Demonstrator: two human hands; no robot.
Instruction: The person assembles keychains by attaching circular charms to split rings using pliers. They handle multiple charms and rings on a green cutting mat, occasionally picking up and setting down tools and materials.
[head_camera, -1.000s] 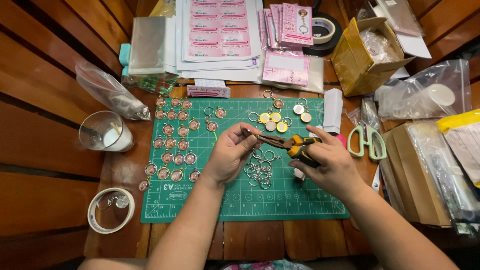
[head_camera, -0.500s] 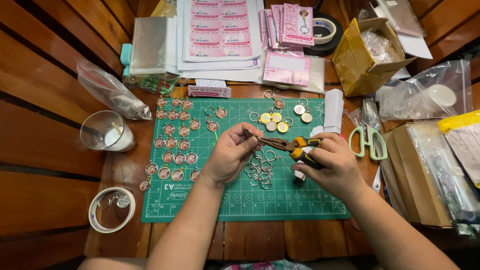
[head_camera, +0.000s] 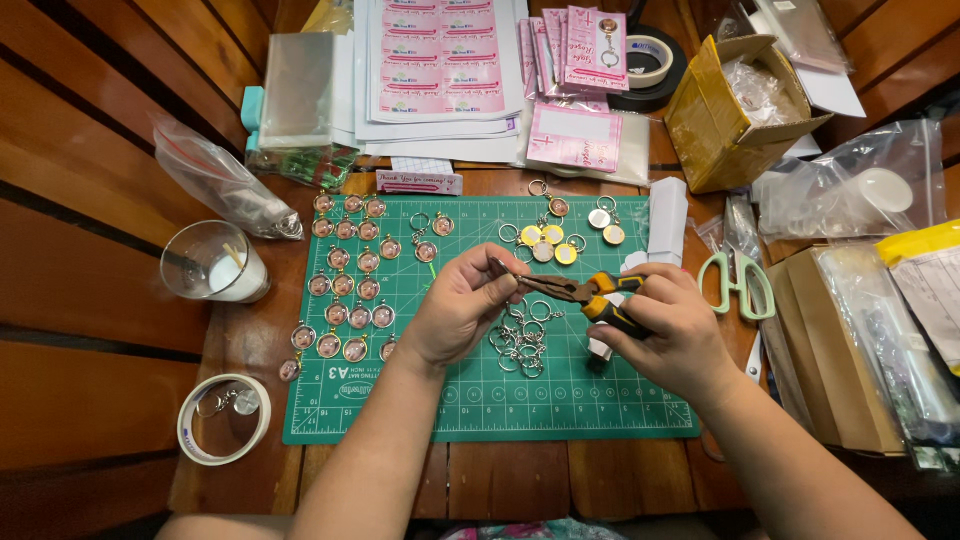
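Holding pliers: right hand (head_camera: 672, 325) wraps the pliers (head_camera: 585, 291).
Left hand (head_camera: 462, 305): grip pinched at plier tips; contents too small to tell.
Below: key rings (head_camera: 520, 340) on green mat (head_camera: 560, 400).

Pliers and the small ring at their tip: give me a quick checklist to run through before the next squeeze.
1. Pliers held by the right hand on the yellow-and-black handles: ok.
2. Left hand pinching a small part at the plier tip: ok.
3. Ring seated in the plier tip: cannot tell, too small.
4. Work held over the green cutting mat: ok.
5. Spare key rings piled beneath the hands, within reach: ok.
6. Scissors lying apart, right of the right hand: ok.
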